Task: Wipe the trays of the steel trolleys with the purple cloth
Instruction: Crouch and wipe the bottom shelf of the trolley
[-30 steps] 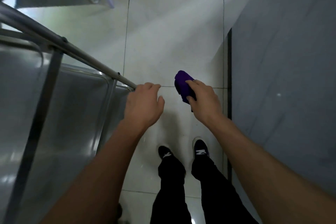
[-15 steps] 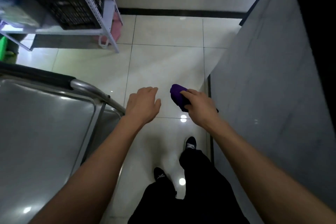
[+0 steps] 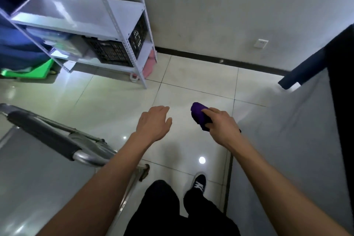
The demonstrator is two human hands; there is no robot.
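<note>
Single head camera, wide-angle, looks forward and down over floor (image 3: 118, 105); trolley (image 3: 44, 178) lower left.

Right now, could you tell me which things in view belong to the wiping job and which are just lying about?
For the job:
purple cloth, held in the right hand
steel trolley with its tray
left hand, holding nothing

Lying about:
white shelving rack
black crate
green item
pink item

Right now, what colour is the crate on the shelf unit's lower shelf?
Black, with a lattice pattern: the crate, clearest in the head view.
</note>
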